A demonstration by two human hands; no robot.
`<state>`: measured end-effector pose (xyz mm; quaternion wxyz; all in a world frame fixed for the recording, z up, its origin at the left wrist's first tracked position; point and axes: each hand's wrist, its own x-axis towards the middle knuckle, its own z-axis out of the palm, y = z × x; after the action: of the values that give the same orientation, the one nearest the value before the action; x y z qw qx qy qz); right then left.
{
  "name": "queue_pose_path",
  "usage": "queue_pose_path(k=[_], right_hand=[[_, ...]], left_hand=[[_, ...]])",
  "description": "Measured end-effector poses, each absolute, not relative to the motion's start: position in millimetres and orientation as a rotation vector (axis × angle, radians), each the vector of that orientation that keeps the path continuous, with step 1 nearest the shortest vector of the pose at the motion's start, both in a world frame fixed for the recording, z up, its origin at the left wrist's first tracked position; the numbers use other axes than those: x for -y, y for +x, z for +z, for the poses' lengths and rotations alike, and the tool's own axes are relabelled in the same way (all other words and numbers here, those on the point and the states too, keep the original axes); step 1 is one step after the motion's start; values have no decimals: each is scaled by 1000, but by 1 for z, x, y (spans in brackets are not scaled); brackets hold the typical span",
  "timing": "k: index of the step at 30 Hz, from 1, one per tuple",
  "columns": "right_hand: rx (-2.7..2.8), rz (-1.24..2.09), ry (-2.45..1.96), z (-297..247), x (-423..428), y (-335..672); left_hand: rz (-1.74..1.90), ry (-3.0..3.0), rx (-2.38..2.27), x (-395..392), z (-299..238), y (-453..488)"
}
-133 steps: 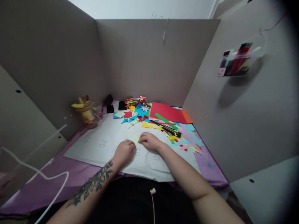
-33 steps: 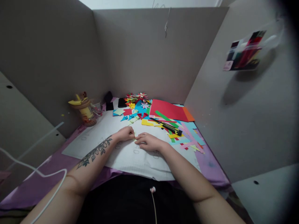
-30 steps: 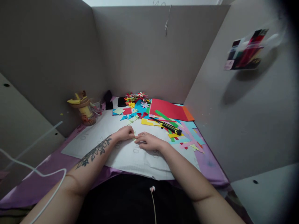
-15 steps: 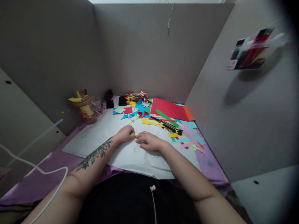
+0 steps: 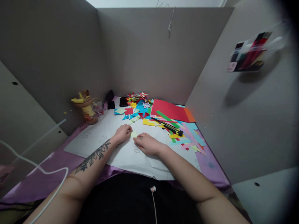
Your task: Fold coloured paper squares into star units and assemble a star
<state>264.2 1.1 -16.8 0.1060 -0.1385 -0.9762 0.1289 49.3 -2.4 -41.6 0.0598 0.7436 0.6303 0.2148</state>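
Note:
A small pale yellow-green paper square (image 5: 134, 134) lies between my two hands on the white sheet (image 5: 123, 158). My left hand (image 5: 123, 133) is closed at its left side, fingers curled together by the edge. From the right, my right hand (image 5: 147, 143) pinches the lower edge with thumb and fingertips. The exact finger contact is small and partly hidden by the hands. Just beyond, small folded paper triangles in blue, red (image 5: 143, 115) and pale green (image 5: 135, 119) lie on the sheet.
Paper strips (image 5: 187, 137) and a black-and-yellow utility knife (image 5: 173, 128) lie to the right, below red card (image 5: 168, 109). Folded paper stars (image 5: 135, 99) pile up at the back near a phone (image 5: 123, 101). A yellow-brown pot-like ornament (image 5: 86, 109) stands left. Grey panels surround the table.
My hands have moved slightly apart, the left one leftward. The pale paper between them now shows more of its face. The view has shifted a little.

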Motion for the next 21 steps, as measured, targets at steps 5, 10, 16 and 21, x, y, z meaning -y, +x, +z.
queue_pose_path(k=[5,10,16,21], right_hand=[[2856,245,-406,-10,2,262],[2784,373,-463,-13,0,268],[2682,642,-515,-20,-6,270],[2515,730,-471,-32,-15,264]], left_hand=[[659,2228,-1937,3,-41,48],[675,2242,-1923,4,-43,44],[743,2280,-1812,10,-40,46],[670,2367,-1692,14,-36,50]])
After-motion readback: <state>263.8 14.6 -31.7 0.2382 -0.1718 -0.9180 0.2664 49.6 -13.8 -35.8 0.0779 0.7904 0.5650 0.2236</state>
